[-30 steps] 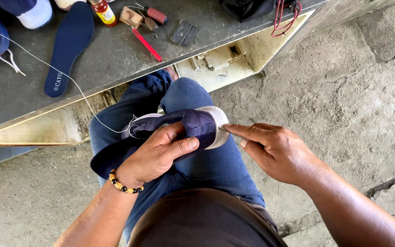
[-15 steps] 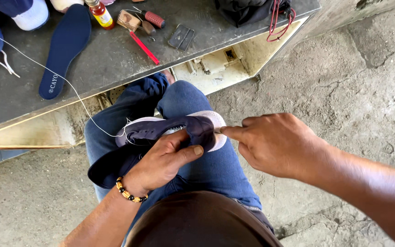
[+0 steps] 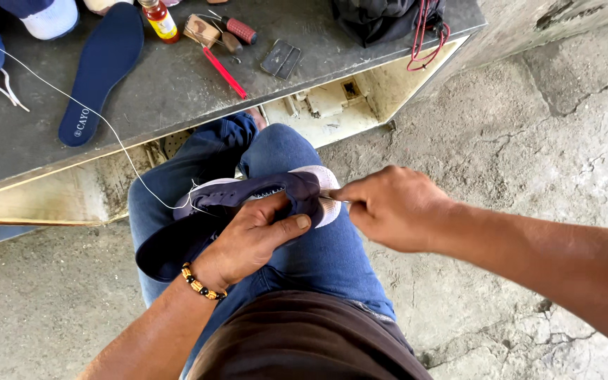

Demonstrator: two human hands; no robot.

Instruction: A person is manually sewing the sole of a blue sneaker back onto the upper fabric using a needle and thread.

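A dark blue shoe with a white sole (image 3: 262, 193) lies sideways on my lap, over blue jeans. My left hand (image 3: 251, 236), with a beaded bracelet at the wrist, grips the shoe's upper from the near side. My right hand (image 3: 392, 207) pinches a thin metal needle or awl (image 3: 332, 202) at the shoe's toe end, fingers closed. A white thread (image 3: 107, 127) runs from the shoe's heel area up across the bench to the far left.
A dark bench top (image 3: 177, 84) in front carries a blue insole (image 3: 100, 70), a small bottle (image 3: 160, 20), a red-handled tool (image 3: 225, 72), other small tools, a dark bag (image 3: 381, 17) and shoes at the left edge. Cracked concrete floor (image 3: 529, 141) lies to the right.
My right hand has shifted left to the shoe's toe and closed tighter. The left hand has rolled a little further over the upper.
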